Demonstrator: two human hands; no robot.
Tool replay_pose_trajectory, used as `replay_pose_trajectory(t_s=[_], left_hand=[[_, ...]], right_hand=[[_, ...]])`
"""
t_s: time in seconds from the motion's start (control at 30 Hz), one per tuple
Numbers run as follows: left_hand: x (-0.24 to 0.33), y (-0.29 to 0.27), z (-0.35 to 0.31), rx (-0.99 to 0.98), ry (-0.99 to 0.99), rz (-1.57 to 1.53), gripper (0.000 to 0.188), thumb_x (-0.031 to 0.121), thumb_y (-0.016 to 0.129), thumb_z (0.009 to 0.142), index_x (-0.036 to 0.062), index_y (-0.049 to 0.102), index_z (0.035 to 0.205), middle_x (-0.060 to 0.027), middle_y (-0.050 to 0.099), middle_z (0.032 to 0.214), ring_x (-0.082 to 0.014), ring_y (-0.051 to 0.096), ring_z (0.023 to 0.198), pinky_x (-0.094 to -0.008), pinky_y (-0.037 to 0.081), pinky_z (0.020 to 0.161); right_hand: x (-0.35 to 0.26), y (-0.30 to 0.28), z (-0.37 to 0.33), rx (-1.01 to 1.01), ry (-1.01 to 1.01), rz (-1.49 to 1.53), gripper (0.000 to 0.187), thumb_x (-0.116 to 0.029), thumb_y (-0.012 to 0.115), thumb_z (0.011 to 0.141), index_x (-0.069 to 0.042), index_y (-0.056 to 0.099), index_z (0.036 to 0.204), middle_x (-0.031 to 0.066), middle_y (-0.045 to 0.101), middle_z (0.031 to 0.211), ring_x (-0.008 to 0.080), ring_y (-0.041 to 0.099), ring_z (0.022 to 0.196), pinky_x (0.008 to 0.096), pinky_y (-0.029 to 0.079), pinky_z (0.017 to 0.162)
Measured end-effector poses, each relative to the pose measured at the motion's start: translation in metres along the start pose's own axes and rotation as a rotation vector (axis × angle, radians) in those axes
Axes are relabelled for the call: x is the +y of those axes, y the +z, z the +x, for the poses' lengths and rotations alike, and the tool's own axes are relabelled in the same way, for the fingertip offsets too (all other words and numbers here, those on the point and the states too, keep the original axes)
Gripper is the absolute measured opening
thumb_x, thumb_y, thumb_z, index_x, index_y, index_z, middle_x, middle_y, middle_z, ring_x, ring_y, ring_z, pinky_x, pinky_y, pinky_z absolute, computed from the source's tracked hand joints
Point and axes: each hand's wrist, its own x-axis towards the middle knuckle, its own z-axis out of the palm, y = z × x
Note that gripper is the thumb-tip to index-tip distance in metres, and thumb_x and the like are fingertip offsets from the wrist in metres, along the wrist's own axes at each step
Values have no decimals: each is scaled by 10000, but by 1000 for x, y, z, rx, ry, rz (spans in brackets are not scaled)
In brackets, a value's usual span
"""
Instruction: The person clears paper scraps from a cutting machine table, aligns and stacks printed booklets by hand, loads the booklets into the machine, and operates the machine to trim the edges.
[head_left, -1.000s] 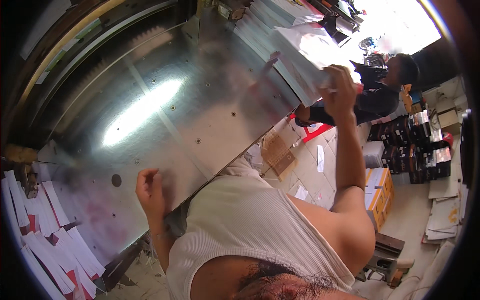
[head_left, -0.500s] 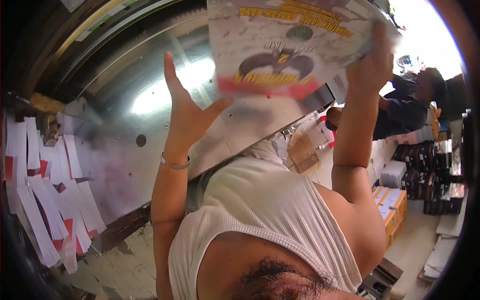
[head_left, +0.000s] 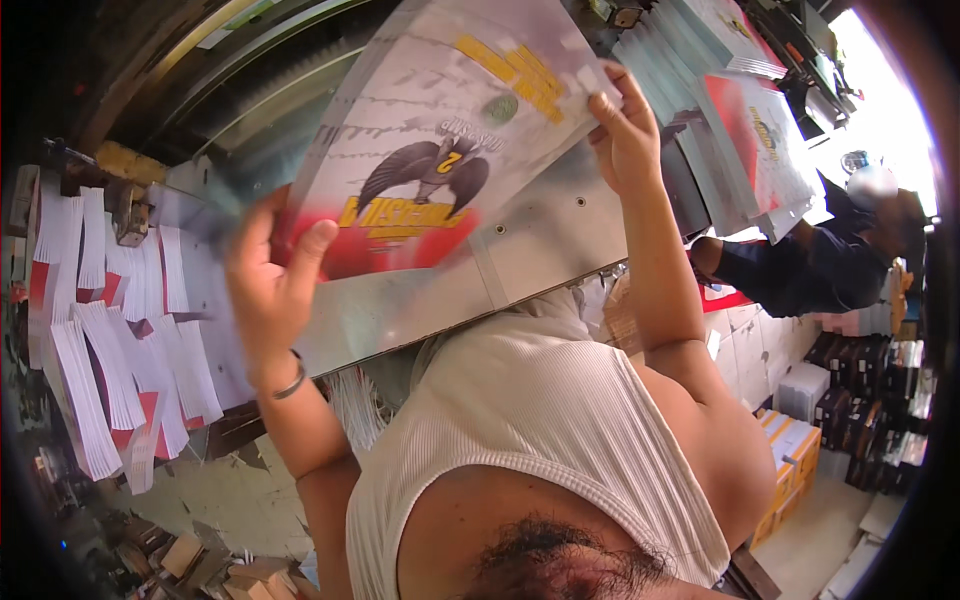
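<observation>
A white-covered book [head_left: 385,130] with a red band, a dark winged bird and yellow lettering is held tilted above a metal worktable. My left hand [head_left: 275,275] grips its lower left corner, thumb on the cover and fingers behind. My right hand [head_left: 628,130] pinches the opposite right edge between thumb and fingers. Whether it is one book or several held together, I cannot tell. The metal worktable [head_left: 530,250] lies below, partly hidden by the book.
Paper blocks [head_left: 95,350] with red-marked ends stand in rows at the left. More books with red and white covers [head_left: 765,145] are piled at the far right. A person in dark clothes [head_left: 800,260] is beyond them. Yellow-edged boxes [head_left: 790,445] stand on the floor.
The book has come left and down from the right hand's raised position. My left hand, empty and spread before, has moved left and taken hold of its corner. Book piles at right have come into view.
</observation>
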Motion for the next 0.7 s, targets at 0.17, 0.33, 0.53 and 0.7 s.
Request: replay_pose_trajectory(t_s=[0.17,0.33,0.53,0.7], left_hand=[[21,-13,18,-71,311,416,398,233,813,804,19,677,1110,-167,696,964,-334,684,847,-362,535,770],[7,-13,4,-233,11,490,589,295,838,779,-2,632,1244,-183,696,1115,-305,680,980,-393,516,864],[-104,20,-63,173,-187,-1054,914,669,451,964,14,238,1565,-157,384,1555,-259,360,1440,-441,286,1194],[-185,97,-121,473,-201,-606,605,455,274,1086,10,375,1484,-141,429,1522,-274,400,1412,-436,279,1196]], right_hand=[[35,-2,-35,-182,133,-327,408,-126,774,880,-8,583,1221,20,651,1082,98,591,991,278,487,902],[71,5,-55,-119,151,-274,338,-24,738,883,0,596,1188,65,682,1115,154,641,1024,317,501,943],[85,-8,-60,-58,7,-439,360,29,710,866,-5,585,1202,75,669,1128,157,635,1030,311,498,916],[80,26,-63,90,-98,-312,424,36,768,808,-18,574,1181,50,637,1090,141,602,1014,295,471,923]])
